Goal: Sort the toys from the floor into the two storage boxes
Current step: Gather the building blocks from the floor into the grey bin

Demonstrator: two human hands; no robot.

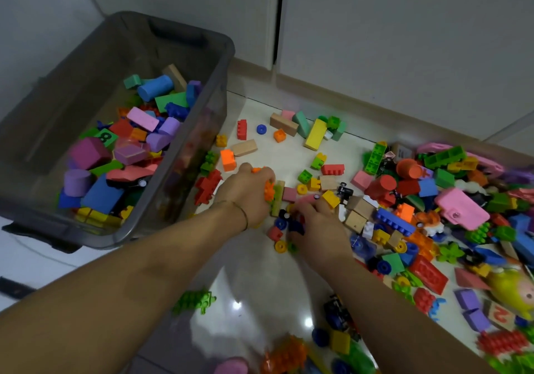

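Loose toys cover the white floor [260, 154]: plastic bricks, foam blocks, wooden blocks and small wheels. A grey see-through storage box [222, 64] stands at the left, partly filled with foam blocks and bricks. My left hand [245, 191] is down among the toys at mid-floor, its fingers curled round an orange brick [268, 190] beside a wooden block [278, 200]. Just to its right, my right hand [318, 223] is curled over a cluster of small pieces, a dark blue piece [296, 226] under its fingers. Only one box is in view.
The densest heap of toys [433, 206] lies to the right, with a pink plastic piece [462, 209] on it. White cabinet doors [375, 27] and a skirting board close off the back. A green brick [196, 301] and more toys lie near my forearms at the bottom.
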